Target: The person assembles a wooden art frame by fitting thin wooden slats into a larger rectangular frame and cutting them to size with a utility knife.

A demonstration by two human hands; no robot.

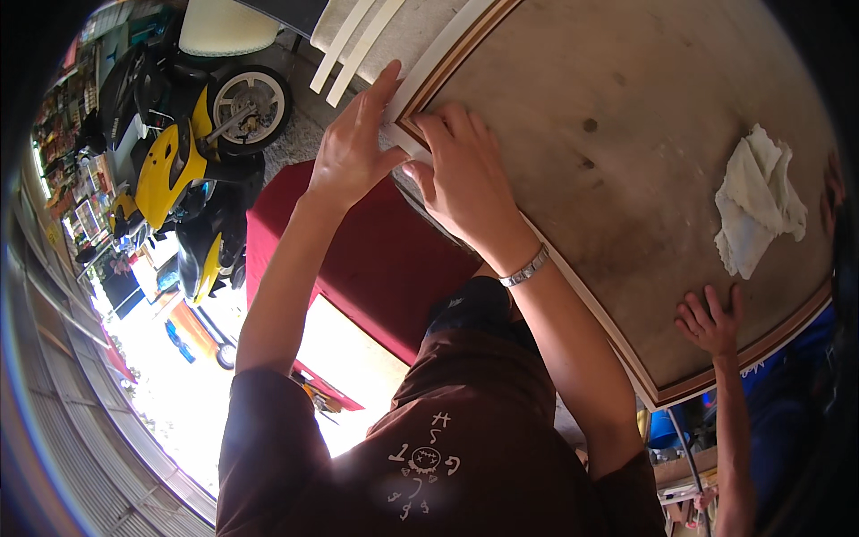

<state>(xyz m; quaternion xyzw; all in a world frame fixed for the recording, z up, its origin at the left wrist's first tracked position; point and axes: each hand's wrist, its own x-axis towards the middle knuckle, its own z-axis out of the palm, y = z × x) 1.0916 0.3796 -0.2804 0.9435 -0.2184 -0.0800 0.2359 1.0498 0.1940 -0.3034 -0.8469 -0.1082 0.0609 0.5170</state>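
A large framed panel [626,215] with a dusty brown face and a white-and-brown moulded frame slants across the right half. My left hand [353,148] is at its near left corner, fingers stretched along the outer side and thumb pointing to the edge. Beside it, my right hand [470,179] grips the same corner, with fingers bent over the moulding and thumb at the outer edge. A crumpled white cloth [759,201] lies on the panel toward the right. Another person's hand [711,322] rests spread on the panel's right part.
A yellow and black motorcycle [163,174] stands at the left. A dark red cover [327,219] is below my hands. Two pale strips [358,54] lie beyond the corner, near a cream rounded seat [228,29]. Part of another hand [833,192] shows at the far right rim.
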